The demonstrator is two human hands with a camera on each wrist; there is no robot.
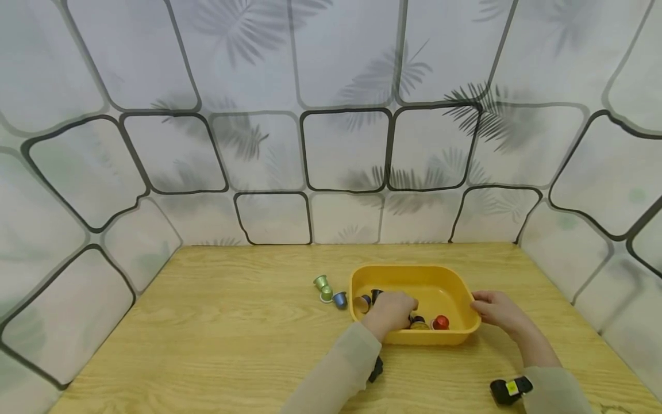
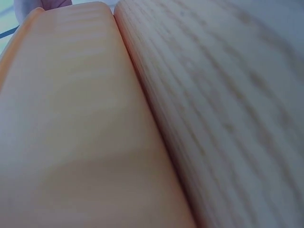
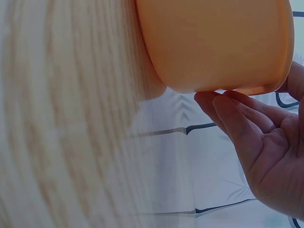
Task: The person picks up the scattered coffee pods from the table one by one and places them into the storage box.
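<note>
A yellow plastic bin [image 1: 429, 338] sits on the table, with several coffee capsules inside. My left hand [image 1: 391, 313] reaches over its front wall into the left part; its fingertips are hidden, and I cannot tell whether they hold a capsule. Beside that hand lie a tan-faced capsule [image 1: 362, 303] and a dark capsule [image 1: 376, 295]. A red capsule [image 1: 441, 322] and a gold capsule [image 1: 419, 325] rest near the front wall. At the right end my right hand [image 1: 499, 313] grips the bin's rim, fingers against the outer wall in the right wrist view.
Left of the bin, two green capsules [image 1: 321, 282] and a blue capsule [image 1: 340, 299] lie on the wooden table [image 1: 222, 322]. A patterned curtain [image 1: 346, 149] encloses the back and sides. Black wrist devices [image 1: 511, 390] sit at both sleeves.
</note>
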